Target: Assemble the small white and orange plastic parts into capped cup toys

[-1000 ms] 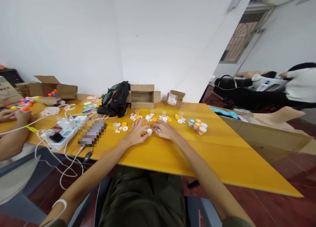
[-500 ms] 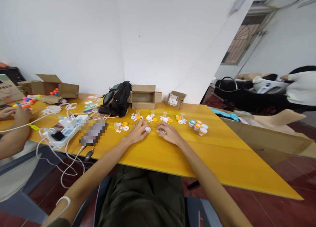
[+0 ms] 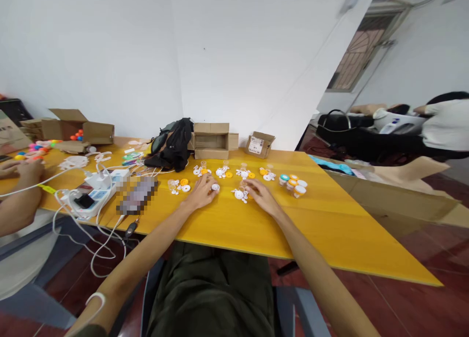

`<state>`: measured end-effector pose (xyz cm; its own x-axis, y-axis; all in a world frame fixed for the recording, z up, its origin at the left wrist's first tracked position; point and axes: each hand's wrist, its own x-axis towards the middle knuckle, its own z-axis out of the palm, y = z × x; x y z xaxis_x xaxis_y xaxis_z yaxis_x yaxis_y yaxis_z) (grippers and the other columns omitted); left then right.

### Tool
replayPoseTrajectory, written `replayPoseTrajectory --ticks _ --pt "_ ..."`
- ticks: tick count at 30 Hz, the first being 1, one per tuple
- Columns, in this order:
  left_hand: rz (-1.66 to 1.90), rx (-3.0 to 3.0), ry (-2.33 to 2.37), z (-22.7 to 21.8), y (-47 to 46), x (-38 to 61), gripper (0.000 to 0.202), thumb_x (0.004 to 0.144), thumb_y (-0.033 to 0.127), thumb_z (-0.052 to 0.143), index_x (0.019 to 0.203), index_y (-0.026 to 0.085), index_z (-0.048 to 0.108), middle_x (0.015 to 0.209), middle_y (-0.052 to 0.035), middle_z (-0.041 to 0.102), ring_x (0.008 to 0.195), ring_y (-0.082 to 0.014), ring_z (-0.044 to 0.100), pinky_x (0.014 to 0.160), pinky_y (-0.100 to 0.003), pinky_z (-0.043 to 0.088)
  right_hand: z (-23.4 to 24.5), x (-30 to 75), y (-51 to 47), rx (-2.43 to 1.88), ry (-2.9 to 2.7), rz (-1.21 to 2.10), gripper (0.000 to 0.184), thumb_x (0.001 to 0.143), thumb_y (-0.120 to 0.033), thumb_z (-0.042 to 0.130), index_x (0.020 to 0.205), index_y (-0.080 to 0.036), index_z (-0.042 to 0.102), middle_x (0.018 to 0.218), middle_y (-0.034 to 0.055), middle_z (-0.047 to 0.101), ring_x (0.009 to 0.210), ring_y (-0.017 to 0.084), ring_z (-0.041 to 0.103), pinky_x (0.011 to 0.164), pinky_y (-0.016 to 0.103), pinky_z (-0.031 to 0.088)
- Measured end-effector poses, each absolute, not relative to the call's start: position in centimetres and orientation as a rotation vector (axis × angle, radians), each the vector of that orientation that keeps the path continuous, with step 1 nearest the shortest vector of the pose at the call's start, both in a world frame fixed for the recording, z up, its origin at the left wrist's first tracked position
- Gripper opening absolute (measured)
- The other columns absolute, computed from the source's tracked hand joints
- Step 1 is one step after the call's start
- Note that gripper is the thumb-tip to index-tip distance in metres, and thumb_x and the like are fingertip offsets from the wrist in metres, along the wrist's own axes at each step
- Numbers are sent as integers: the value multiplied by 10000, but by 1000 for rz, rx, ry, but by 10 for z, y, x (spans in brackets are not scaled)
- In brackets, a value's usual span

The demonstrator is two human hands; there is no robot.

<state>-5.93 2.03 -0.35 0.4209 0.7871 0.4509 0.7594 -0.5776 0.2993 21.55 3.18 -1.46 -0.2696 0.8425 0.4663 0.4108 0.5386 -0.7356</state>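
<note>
My left hand (image 3: 201, 193) is closed, its fingers curled around a small white disc (image 3: 215, 187) that shows at the fingertips. To the right, my right hand (image 3: 261, 195) reaches over a group of small parts, with bent fingertips at a small clear cup (image 3: 242, 184). Beside that cup lie a white wheel (image 3: 239, 195), tiny white pieces and an orange wheel (image 3: 250, 196), partly covered by the right hand. Behind the hands sit similar groups, with orange wheels (image 3: 229, 175) and white pieces, each by a clear cup.
Several lidded jars (image 3: 294, 183) stand to the right. At the back are a black bag (image 3: 172, 144) and two cardboard boxes (image 3: 211, 151). On the left lie a power strip (image 3: 104, 193) with cables and a blurred-out device (image 3: 137, 195). Another person's hands (image 3: 27, 171) are at far left.
My right hand has shifted slightly right, uncovering the clear cup and the white and orange parts. My left hand stays nearly in place with the white disc. The view has shifted a little.
</note>
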Motion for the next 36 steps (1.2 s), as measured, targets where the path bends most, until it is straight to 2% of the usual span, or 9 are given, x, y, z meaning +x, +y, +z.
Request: replayPoseTrajectory --ticks 6,11,13,19,25,31,36 --pt "920 2715 1458 0 8 -54 323 949 316 568 1266 274 613 1432 -119 483 1398 -359 388 1119 -577 387 -21 222 26 -1047 -1940 469 223 909 -371 580 1089 -267 660 1120 78 722 1045 276 683 966 465 554" --pt "857 2883 1211 3 -3 -26 362 986 259 502 1337 282 588 1442 -111 513 1374 -332 405 1127 -562 360 -19 228 11 -1046 -2060 297 183 934 -332 565 1059 -278 688 1206 88 687 1168 294 645 1018 475 528" --pt "788 2920 1127 3 -5 -14 372 985 227 502 1345 273 584 1413 -116 535 1352 -324 425 1095 -537 395 -18 228 9 -1042 -2118 248 173 931 -311 574 1039 -280 706 1239 92 673 1190 297 637 1021 478 527" --pt "746 2942 1104 2 -6 -5 210 1000 214 495 1123 235 664 1331 -105 576 1296 -301 456 1039 -490 447 -18 226 8 -1048 -2165 149 189 933 -225 532 924 -275 714 1233 86 674 1173 286 637 1000 478 530" --pt "818 2898 1073 1 -7 -10 185 1013 204 466 990 216 649 1223 -100 615 1184 -268 533 983 -446 494 -14 225 5 -1061 -2132 180 174 927 -218 533 874 -271 690 1207 78 693 1141 274 653 985 459 536" --pt "870 2828 1011 -6 -4 -10 168 996 166 454 1003 219 614 1308 -102 574 1185 -254 574 1026 -436 514 -16 221 7 -1090 -2083 300 98 910 -276 568 926 -272 664 1241 88 707 1188 290 654 1019 469 525" --pt "861 2762 971 -10 0 -8 168 992 157 447 1056 227 585 1355 -99 549 1199 -239 599 1030 -399 534 -17 219 9 -1114 -2041 443 104 933 -320 540 950 -279 634 1123 73 753 1070 268 704 967 433 550"
